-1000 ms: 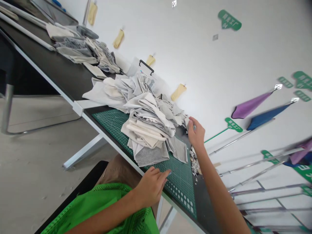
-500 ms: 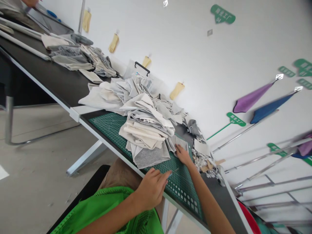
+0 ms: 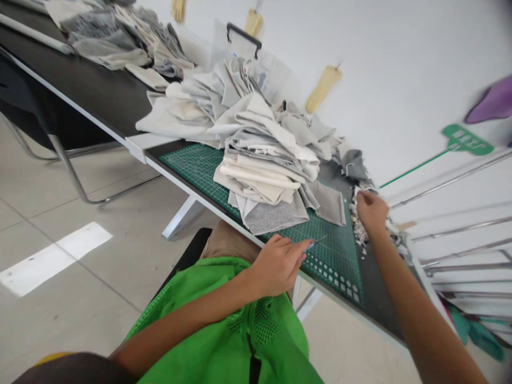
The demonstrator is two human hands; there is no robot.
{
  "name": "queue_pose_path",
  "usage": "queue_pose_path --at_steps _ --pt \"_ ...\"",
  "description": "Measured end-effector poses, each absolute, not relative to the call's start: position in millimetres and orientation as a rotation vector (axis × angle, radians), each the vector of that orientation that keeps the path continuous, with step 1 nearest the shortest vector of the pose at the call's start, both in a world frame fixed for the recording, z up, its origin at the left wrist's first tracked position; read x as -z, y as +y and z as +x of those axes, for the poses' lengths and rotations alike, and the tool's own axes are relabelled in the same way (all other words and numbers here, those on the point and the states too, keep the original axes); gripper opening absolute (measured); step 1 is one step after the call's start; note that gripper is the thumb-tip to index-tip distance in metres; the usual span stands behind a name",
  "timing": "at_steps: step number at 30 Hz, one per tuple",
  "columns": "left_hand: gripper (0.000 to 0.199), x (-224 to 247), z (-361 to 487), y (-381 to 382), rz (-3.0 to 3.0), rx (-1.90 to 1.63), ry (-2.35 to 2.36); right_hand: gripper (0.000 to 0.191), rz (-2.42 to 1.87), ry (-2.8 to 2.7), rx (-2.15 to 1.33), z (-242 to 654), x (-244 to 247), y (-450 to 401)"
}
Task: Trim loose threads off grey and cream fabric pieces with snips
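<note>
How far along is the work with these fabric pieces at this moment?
Done, it seems: a heap of small scraps lies at the edge of the green cutting mat. In hand: the left hand holds a small blade; the right hand is at the scraps. Left: the tall fabric stack on the mat.

The person's left arm (image 3: pixel 188 318) lies low across the body, and the left hand (image 3: pixel 277 265) sits near centre, fingers curled together, pointing right. The right arm (image 3: pixel 412 304) stretches far to the right, with the right hand (image 3: pixel 372 210) bent downward, fingers bunched.
</note>
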State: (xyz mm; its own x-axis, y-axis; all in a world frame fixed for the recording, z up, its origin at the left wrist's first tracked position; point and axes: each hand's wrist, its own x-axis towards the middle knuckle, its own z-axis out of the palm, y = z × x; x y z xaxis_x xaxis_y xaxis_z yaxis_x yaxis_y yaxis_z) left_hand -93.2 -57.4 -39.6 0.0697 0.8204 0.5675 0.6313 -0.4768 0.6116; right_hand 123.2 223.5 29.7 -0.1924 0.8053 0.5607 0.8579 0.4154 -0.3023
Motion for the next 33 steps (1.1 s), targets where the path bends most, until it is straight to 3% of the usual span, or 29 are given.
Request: queue_pose_path --at_steps 5,10,16,23,29,33 --pt "0.035 40.0 -99.3 -57.0 2.017 -1.345 1.367 0.041 -1.536 -2.062 -0.03 132.5 -6.3 225.5" --pt "0.032 15.9 -103.8 -51.2 1.75 -1.32 1.323 0.035 -1.343 -1.933 -0.187 111.7 -1.2 192.8" --pt "0.033 -47.0 -89.2 4.2 1.787 -1.331 1.244 0.031 -1.192 -1.756 -0.911 99.7 -20.3 158.2" --pt "0.038 -55.8 -51.2 116.1 1.984 -1.301 1.513 0.067 -1.024 -1.343 -1.543 88.5 -37.6 165.3" --pt "0.041 -23.2 -32.1 171.3 2.334 -0.766 1.847 0.029 -1.002 -0.945 -1.677 75.4 -22.8 197.8" --pt "0.037 -7.1 -28.3 181.0 2.455 -0.433 1.914 0.025 -1.059 -0.768 -1.757 71.6 -10.6 217.7"
